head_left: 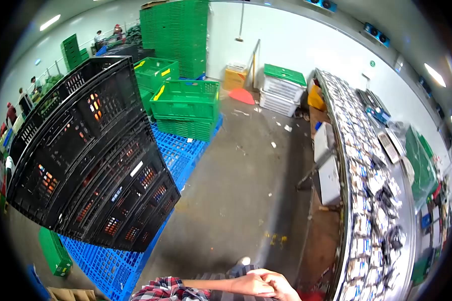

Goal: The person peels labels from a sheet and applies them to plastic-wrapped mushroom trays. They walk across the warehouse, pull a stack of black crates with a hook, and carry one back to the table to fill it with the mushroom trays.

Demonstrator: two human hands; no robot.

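At the bottom centre, in front of my body, my left hand (pixel 253 284) and my right hand (pixel 276 282) are brought together, one overlapping the other. The fingers are curled and partly covered, and whether anything lies between them cannot be made out. A checked sleeve (pixel 160 288) shows at the wrist on the left. Neither hand touches the stacked black crates (pixel 100 150) on the left or the long metal table (pixel 404 215) with rows of small packets (pixel 361 220) on the right.
A blue pallet (pixel 105 268) lies under the black crates and the green crates (pixel 186 103). White bins with a green lid (pixel 285 75) stand by the back wall. White boxes (pixel 329 175) sit beside the table. Several people are far back left.
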